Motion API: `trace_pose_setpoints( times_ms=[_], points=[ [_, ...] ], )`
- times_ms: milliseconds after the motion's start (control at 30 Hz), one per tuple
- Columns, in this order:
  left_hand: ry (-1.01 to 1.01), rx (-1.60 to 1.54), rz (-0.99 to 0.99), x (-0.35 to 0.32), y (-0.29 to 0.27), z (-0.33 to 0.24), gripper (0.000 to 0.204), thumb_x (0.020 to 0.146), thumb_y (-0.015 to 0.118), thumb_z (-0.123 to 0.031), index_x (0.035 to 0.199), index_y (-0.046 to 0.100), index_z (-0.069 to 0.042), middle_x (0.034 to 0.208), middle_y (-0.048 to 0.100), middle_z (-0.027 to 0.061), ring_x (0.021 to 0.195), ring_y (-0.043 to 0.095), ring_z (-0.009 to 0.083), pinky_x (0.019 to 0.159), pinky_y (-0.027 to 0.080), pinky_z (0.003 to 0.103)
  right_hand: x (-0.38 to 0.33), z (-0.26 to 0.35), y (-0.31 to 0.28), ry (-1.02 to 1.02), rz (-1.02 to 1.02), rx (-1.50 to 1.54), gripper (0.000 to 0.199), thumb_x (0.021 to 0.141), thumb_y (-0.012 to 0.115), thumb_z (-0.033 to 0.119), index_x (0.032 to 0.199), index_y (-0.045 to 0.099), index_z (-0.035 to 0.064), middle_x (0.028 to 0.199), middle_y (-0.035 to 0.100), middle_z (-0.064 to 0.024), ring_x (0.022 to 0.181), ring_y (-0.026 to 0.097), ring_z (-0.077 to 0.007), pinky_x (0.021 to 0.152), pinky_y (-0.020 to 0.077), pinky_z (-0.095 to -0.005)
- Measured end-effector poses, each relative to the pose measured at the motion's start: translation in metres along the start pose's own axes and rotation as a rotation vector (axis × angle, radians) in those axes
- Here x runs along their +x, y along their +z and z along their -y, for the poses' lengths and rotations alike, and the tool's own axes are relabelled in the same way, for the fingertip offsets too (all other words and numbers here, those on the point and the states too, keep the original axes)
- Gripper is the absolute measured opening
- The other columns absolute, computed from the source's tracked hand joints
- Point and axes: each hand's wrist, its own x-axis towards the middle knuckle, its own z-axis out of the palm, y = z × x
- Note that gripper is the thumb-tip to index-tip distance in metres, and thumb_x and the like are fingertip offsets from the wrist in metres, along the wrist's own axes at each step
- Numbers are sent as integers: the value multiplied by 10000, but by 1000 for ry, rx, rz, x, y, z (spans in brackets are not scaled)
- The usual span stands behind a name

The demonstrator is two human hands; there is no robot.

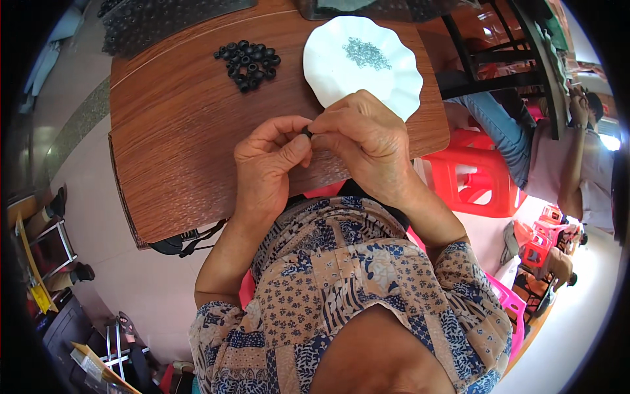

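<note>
1. Closest in: patterned top, right up near the bench. Keep loose cloth off the edge, or risk snagging stuff.

2. Left hand: thumb and forefinger together, clamped on a small black bead. Grip snug, not death-grip. Probably a slippery little thing.

3. Right hand: thumb and forefinger closed in on that same bead from the other side. Can't tell about anything finer pinched in there, way too small to make out.

4. Bead position: held up above the near part of the bench, between both sets of fingertips. Brace with the left, do the fine turning with the right, and stay low over the wood in case of a drop.

5. Past the fingers: loose heap of black beads on the bench, well apart from both hands. Good spot, easy reach, no need to shuffle.

6. Right of the heap: white scalloped plate, partly behind the right hand, with tiny clear-looking bits scattered on top. Mind that rim. Could easily get bumped.

7. Way off right: red stool. Ignore.
</note>
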Motion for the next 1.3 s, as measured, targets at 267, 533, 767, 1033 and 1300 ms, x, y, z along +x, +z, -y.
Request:
trace_pose_setpoints(
  times_ms=[267,533,767,1033,1300],
  points=[
    [-14,12,41,-3,-4,-3,216,844,641,-41,1039,605,44,848,628,76,701,571,135,642,468,246,3,2,3,-4,26,-21,258,614,701,-92,845,661,16,774,612,-67,691,564,-198,602,448,-282],
    [-87,-201,15,-3,-6,-7,193,879,606,-75,1046,588,21,910,636,82,762,588,141,693,489,273,-7,11,30,-337,-142,-365,351,589,631,1,935,652,-54,955,576,-127,804,534,-258,662,428,-343],
    [-61,-273,12,3,-12,-15,171,869,610,-52,1019,603,31,862,640,101,712,580,151,658,469,273,7,8,24,-63,-69,20,265,687,646,-83,944,639,-15,976,595,-119,826,548,-246,697,453,-322],
    [-86,-287,73,6,-18,-21,175,878,602,-92,1010,574,20,859,598,97,715,539,145,653,437,279,20,-1,22,91,-29,160,198,771,617,-92,950,650,-13,943,613,-70,824,552,-133,708,436,-232],
    [75,-379,115,6,-48,-35,192,861,626,-99,995,578,30,868,610,113,689,540,152,640,432,304,107,-33,48,-48,51,-132,183,746,643,4,928,666,19,841,643,-104,775,584,-210,686,459,-301]
  ],
)
